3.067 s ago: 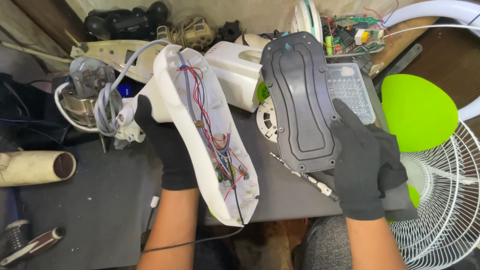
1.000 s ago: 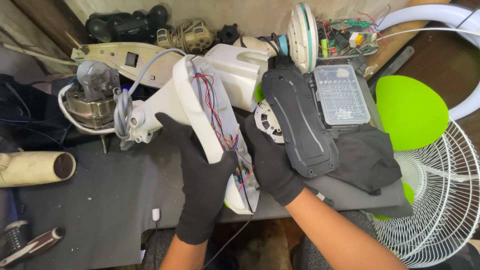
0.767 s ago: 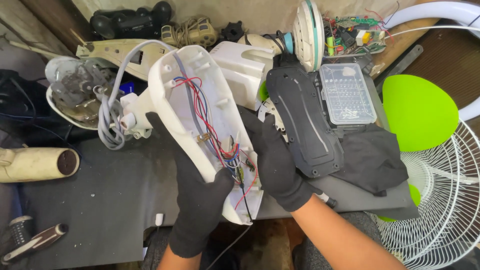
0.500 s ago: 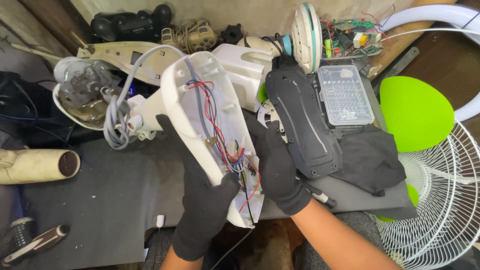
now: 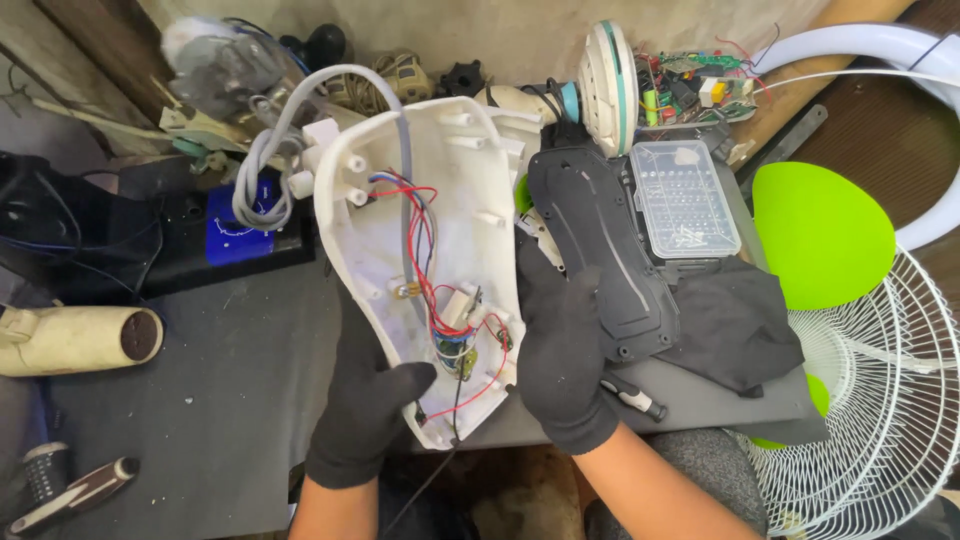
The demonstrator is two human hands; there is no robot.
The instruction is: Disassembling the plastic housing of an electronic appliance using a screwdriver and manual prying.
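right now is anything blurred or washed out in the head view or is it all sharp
Head view: mostly sharp and evenly lit; the white casing, its red wires and both gloved hands, left hand and right hand, read clearly. The motor part at top left is motion-blurred. The black cover shows soft glare, and the edges bow slightly from the wide lens.

The white housing [image 5: 430, 250] is smooth, slightly scuffed plastic (matt inside), and the gloves [image 5: 560, 350] are black knitted cloth.

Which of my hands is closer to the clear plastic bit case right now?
Right. Your right hand grips the white housing on its right edge, below and left of the clear bit case. Your left hand holds the housing's lower left, farther away.
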